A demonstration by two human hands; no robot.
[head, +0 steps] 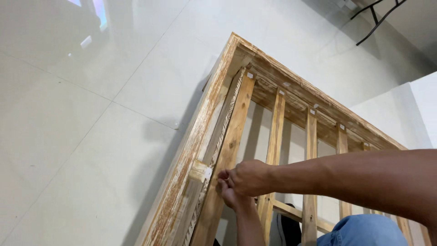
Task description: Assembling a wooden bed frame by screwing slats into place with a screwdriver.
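Right hand (248, 177) curled nearly closed, thumb and fingertips pinched together against the outermost slat (236, 123) of an upended wooden slatted frame. Impossible to tell what, if anything, sits in the pinch (too small, and covered by the knuckles). Left hand (229, 193) reaching up from just beneath, fingertips meeting the right's at the same spot on the slat's edge; mostly hidden behind the right hand, so no telling how far open.

Just to the left of the hands: a small pale wooden block (200, 171) fixed on the whitewashed side rail (195, 136), and beside it a ribbed strip (227, 118) running up between rail and slat. Far above the hands, small white tags (250, 75) at the slat tops. Below the right forearm, a knee in blue denim (359, 230); beyond the frame, pale floor tiles (68, 136).

Judging from this: work with fingertips only, close to the slat's edge, and brace the left hand against the wood for steadiness. Press squarely onto the slat, not at a slant. Mind the rough, splintery grain, and avoid leaning weight on the frame (propped on edge, likely to tip).
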